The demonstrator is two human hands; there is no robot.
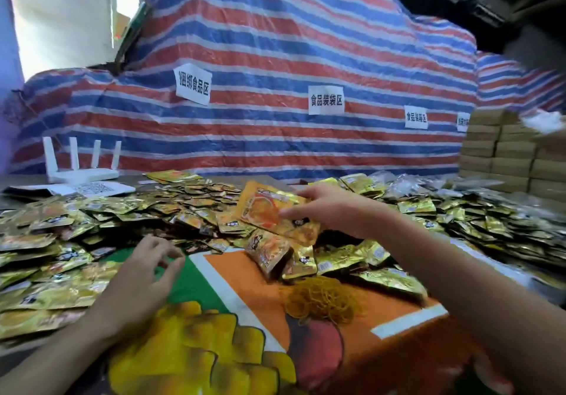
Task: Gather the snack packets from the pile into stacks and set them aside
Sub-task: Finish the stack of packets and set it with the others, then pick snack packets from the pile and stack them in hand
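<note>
Head camera view, looking forward and down over a surface partly covered by a printed sheet in green, orange and yellow. The right hand holds a small stack of packets raised above the middle of the surface. The stack's long axis slants from upper left down to lower right, and its orange printed face is turned toward the camera. The thumb presses on that face and the fingers curl over the top edge, gripping the stack. Directly below it, a few leaning packets stand on edge against one another. A broad pile of gold and orange packets covers the left edge and far side of the surface and carries on along the right edge. The open room is the bare sheet in the near middle, between the left and right parts of the pile. A heap of yellow rubber bands lies in that space, just in front of the leaning packets. The left hand hovers at the left border of the bare patch, beside the pile, fingers loosely curled with thumb and forefinger apart, holding nothing. A white router with four antennas stands at the far left corner. Behind the surface rises a red, white and blue striped tarp bearing paper labels, with stacked cardboard boxes at the far right.
</note>
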